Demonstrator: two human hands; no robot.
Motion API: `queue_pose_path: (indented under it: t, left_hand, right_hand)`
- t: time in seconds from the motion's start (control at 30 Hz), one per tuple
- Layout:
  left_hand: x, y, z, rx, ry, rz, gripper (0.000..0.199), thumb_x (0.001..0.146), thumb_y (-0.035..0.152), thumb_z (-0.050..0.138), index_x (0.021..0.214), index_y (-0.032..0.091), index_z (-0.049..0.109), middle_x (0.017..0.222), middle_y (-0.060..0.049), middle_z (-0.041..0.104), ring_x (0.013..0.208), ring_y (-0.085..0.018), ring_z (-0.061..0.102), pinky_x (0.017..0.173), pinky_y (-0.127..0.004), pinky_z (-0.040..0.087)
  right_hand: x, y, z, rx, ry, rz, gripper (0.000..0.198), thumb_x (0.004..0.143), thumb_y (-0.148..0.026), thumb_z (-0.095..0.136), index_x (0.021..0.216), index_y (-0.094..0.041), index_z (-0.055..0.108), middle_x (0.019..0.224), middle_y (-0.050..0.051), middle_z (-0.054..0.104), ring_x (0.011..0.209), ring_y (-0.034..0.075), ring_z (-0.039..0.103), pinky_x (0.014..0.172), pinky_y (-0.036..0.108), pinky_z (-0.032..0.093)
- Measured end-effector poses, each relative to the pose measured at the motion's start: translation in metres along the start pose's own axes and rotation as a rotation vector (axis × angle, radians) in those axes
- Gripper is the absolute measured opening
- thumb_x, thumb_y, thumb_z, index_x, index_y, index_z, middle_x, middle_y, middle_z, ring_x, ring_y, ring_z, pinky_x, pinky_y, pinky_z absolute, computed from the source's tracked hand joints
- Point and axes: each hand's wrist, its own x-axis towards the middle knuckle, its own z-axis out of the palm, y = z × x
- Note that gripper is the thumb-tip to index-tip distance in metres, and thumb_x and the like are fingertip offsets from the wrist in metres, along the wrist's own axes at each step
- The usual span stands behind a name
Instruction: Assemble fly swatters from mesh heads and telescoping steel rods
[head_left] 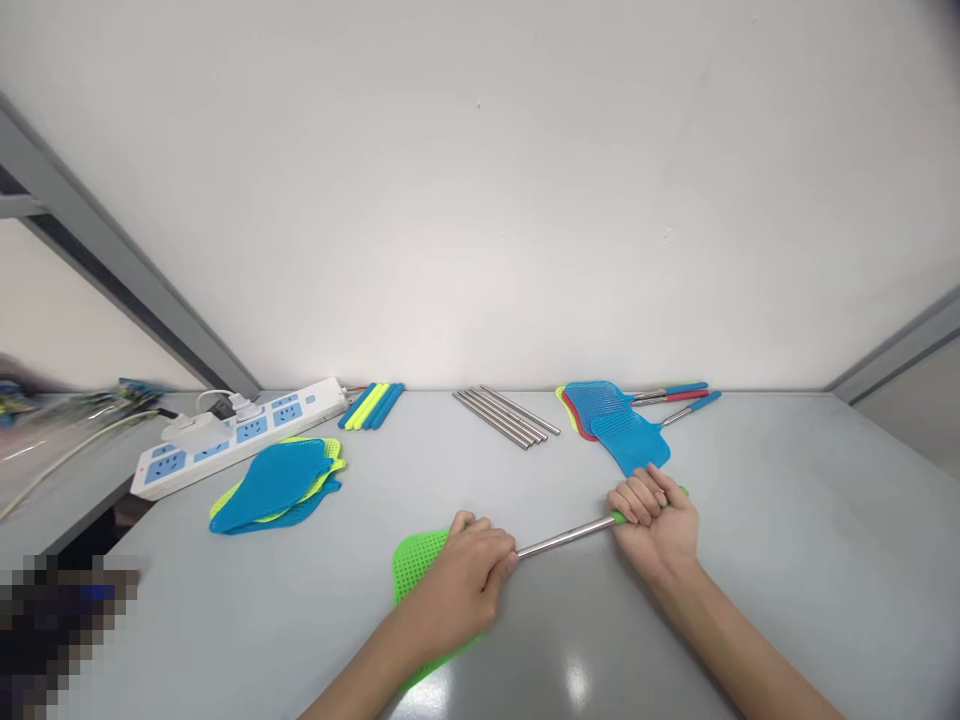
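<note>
Green mesh head (pixel 415 566) lies near, left of centre, partly under our left hand (pixel 476 570) — fingers closed round left end of steel rod (pixel 566 538), meeting point hidden. Our right hand (pixel 656 520) wraps snugly round green handle (pixel 618 518) at rod's right end. Grey table (pixel 360 580), glossy on near side; far left, blue and yellow heads (pixel 277 478) beside white power strip (pixel 253 432); far centre, loose rods (pixel 491 419); far right, stacked swatters (pixel 630 440) — pale wall (pixel 480 200) behind.

Shiny metal rod (pixel 565 537), plastic paddle (pixel 417 558)
</note>
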Motion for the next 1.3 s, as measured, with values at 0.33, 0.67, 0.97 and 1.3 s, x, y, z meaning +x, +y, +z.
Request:
queue_pose_path:
  t: [0.33, 0.67, 0.97, 1.3]
  left_hand:
    - [0.004, 0.0, 0.002, 0.116, 0.067, 0.016, 0.028, 0.087, 0.02, 0.025, 0.06, 0.018, 0.031, 0.058, 0.003, 0.039, 0.06, -0.011, 0.037, 0.077, -0.032, 0.029]
    - [0.004, -0.004, 0.007, 0.195, 0.091, 0.004, 0.028, 0.087, 0.02, 0.025, 0.063, 0.018, 0.037, 0.06, 0.002, 0.042, 0.061, -0.012, 0.038, 0.077, -0.033, 0.029]
    - [0.001, 0.003, 0.003, 0.194, 0.071, 0.03, 0.026, 0.087, 0.019, 0.025, 0.063, 0.018, 0.035, 0.06, 0.002, 0.041, 0.062, -0.013, 0.036, 0.072, -0.032, 0.031]
    - [-0.001, 0.0, -0.002, 0.16, 0.06, 0.026, 0.026, 0.088, 0.02, 0.024, 0.063, 0.018, 0.033, 0.06, 0.002, 0.039, 0.061, -0.012, 0.035, 0.072, -0.033, 0.031]
  right_hand:
    - [0.01, -0.007, 0.001, -0.004, 0.17, -0.002, 0.012, 0.075, -0.019, 0.046, 0.065, -0.017, 0.041, 0.057, -0.004, 0.039, 0.05, 0.008, 0.043, 0.048, 0.024, 0.042]
    - [0.016, -0.016, 0.001, 0.02, 0.294, 0.032, 0.015, 0.082, -0.018, 0.033, 0.069, -0.018, 0.04, 0.061, -0.003, 0.039, 0.051, 0.009, 0.043, 0.05, 0.027, 0.044]
    - [0.01, -0.015, 0.005, 0.04, 0.139, 0.022, 0.021, 0.079, -0.022, 0.034, 0.059, -0.019, 0.027, 0.053, -0.006, 0.024, 0.044, 0.007, 0.028, 0.045, 0.022, 0.036]
    - [0.01, -0.009, 0.001, 0.098, 0.04, 0.053, 0.025, 0.074, -0.024, 0.042, 0.056, -0.019, 0.024, 0.051, -0.007, 0.019, 0.043, 0.008, 0.025, 0.046, 0.023, 0.035]
